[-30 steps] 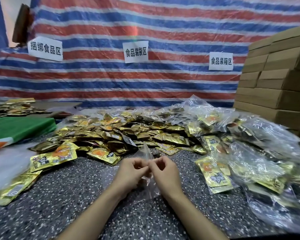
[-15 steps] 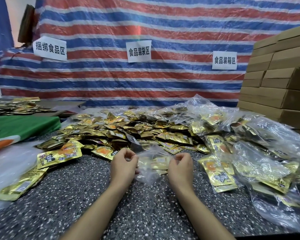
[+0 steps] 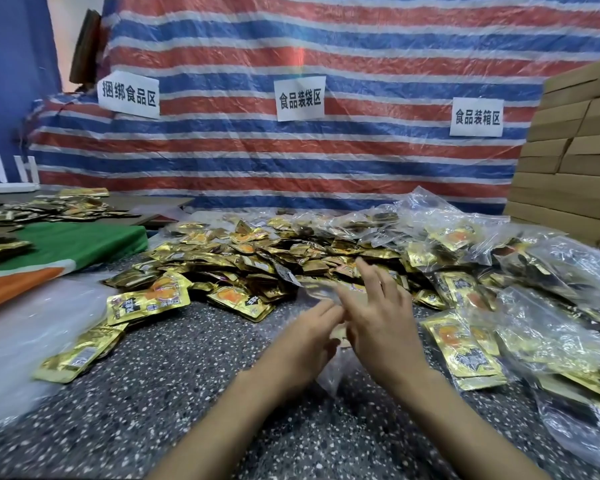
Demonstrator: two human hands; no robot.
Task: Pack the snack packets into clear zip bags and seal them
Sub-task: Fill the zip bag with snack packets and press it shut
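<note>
A big heap of gold snack packets (image 3: 257,261) covers the speckled table (image 3: 146,396) in front of me. My left hand (image 3: 307,341) holds the near edge of an empty clear zip bag (image 3: 314,292) that lies just in front of the heap; its lower part shows under my wrists. My right hand (image 3: 378,317) is beside the left, fingers straight and stretched forward over the bag's mouth toward the packets, holding nothing. Both hands are motion-blurred.
Filled clear bags (image 3: 551,306) of packets pile up on the right, with stacked cardboard boxes (image 3: 575,157) behind them. A green and orange cloth (image 3: 70,244) and a white plastic sheet (image 3: 18,327) lie at left. A striped tarp (image 3: 326,161) closes the back.
My hands held the bag stretched apart between them; now they have come together, the left keeps the bag and the right has let go and reaches forward with straight fingers.
</note>
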